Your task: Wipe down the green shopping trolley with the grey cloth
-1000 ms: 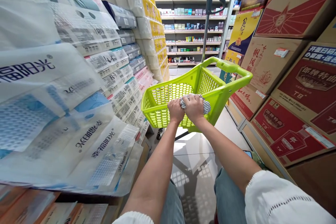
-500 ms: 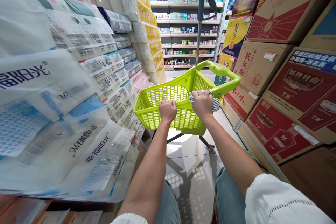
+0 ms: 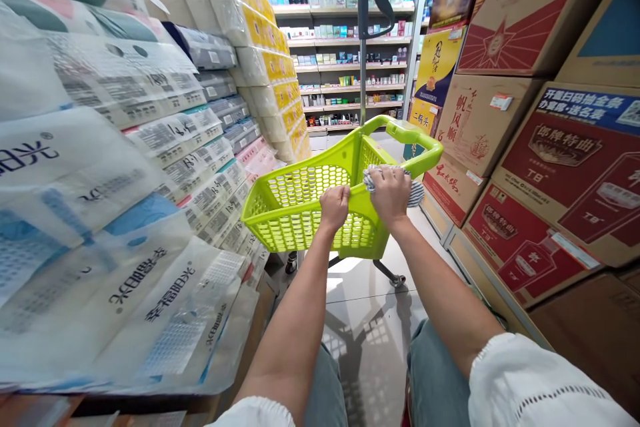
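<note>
A green plastic basket cart (image 3: 295,230) with perforated sides stands in the aisle ahead of me, its looped handle at the upper right. My left hand (image 3: 335,208) is closed round the near rim of the basket. Farther right on the same rim, my right hand (image 3: 390,197) presses a grey-and-white striped cloth (image 3: 416,193) against the green plastic. Cloth shows on both sides of its fingers. The visible inside of the basket holds nothing.
Stacked white tissue packs (image 3: 150,300) line the left side close to my left arm. Liquor cartons (image 3: 565,147) are piled on the right. A dark pole with a hooked handle (image 3: 363,13) rises behind the cart, before shelves (image 3: 345,68) of small goods.
My left hand has slid right along the rim, closer to my right hand. The basket appears slightly farther left in view, as do the shelves and cartons.
</note>
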The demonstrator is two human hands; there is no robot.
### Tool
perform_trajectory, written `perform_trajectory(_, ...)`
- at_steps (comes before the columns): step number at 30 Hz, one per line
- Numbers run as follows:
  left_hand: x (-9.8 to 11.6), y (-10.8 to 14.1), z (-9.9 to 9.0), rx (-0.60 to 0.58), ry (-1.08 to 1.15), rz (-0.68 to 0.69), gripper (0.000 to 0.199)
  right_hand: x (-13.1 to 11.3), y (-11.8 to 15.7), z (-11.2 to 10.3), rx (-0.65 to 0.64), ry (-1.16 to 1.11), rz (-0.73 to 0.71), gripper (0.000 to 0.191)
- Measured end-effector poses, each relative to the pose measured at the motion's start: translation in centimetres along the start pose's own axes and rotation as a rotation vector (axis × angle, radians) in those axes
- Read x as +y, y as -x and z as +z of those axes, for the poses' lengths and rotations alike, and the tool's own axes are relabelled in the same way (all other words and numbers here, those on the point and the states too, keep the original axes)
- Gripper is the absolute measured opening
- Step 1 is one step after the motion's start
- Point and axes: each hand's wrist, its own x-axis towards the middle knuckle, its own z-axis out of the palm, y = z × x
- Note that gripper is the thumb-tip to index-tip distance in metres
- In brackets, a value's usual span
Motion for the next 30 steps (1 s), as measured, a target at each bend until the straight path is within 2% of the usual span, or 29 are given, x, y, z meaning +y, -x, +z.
perform_trajectory(3, 0.3, 0.1, 0.3, 0.025, -0.009, -0.017, 0.038, 1.4, -0.4, -0.8, 0.102, 0.007, 0.122, 0.034)
perform_trajectory(5, 0.6, 0.2, 0.6, 0.045, -0.024, -0.029, 0.037, 1.2, -0.2, -0.8, 0.1, 0.005, 0.137, 0.035)
perform_trajectory(10, 1.1, 0.5, 1.0, 0.046, -0.044, -0.033, 0.025, -2.4, 1.4, 1.2, -0.093, -0.03, -0.026, 0.036)
perform_trajectory(13, 1.0, 0.6, 0.8, 0.027, -0.036, -0.014, 0.02, -3.1, 2.3, 2.3, -0.11, -0.073, -0.104, 0.036)
perform_trajectory(17, 0.7, 0.7, 0.3, 0.019, -0.034, 0.002, 0.03, -0.7, 2.6, 2.2, -0.056, -0.053, -0.2, 0.035)
perform_trajectory(20, 0.5, 0.7, 0.1, 0.014, -0.011, 0.011, 0.034, 1.4, 2.5, 1.3, 0.009, -0.028, -0.096, 0.034)
perform_trajectory(23, 0.4, 0.7, 0.0, -0.003, -0.005, -0.001, 0.034, 1.9, 2.9, 0.8, 0.056, -0.038, 0.013, 0.034)
perform_trajectory(26, 0.4, 0.8, 0.0, 0.004, -0.011, -0.004, 0.032, 0.6, 3.9, 1.7, -0.001, -0.087, -0.11, 0.032)
perform_trajectory(28, 0.3, 0.8, 0.1, 0.015, -0.01, -0.003, 0.029, -0.5, 4.5, 3.0, -0.062, -0.114, -0.213, 0.031)
perform_trajectory(30, 0.3, 0.9, 0.2, 0.028, -0.011, -0.007, 0.026, -1.4, 4.9, 4.5, -0.094, -0.123, -0.244, 0.03)
